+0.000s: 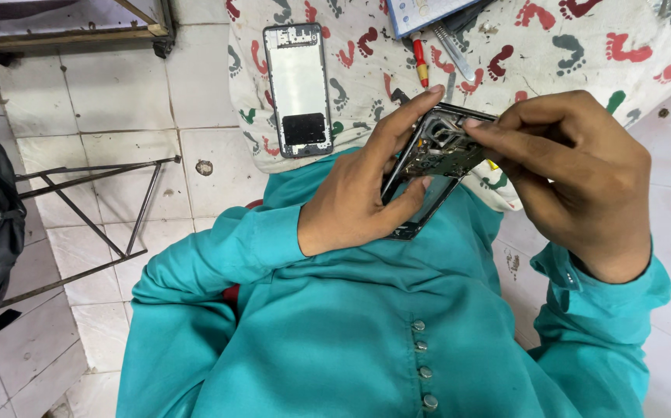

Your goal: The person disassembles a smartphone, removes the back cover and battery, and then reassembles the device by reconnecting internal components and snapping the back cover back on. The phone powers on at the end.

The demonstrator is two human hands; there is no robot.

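We are sitting on a pale tiled floor beside a footprint-patterned cloth. Our left hand is gripping the opened phone body, back removed, circuit board exposed; our right hand is pinching at its upper end. Its long axis is running lower-left to upper-right. A detached phone panel is lying on the cloth; reassembly appears outstanding.

A phone screen panel lay flat on the footprint-patterned cloth, a tall rounded rectangle with a dark frame, pale grey face and a black square patch near its lower end. At the cloth's top edge sat the corner of a pale blue box.
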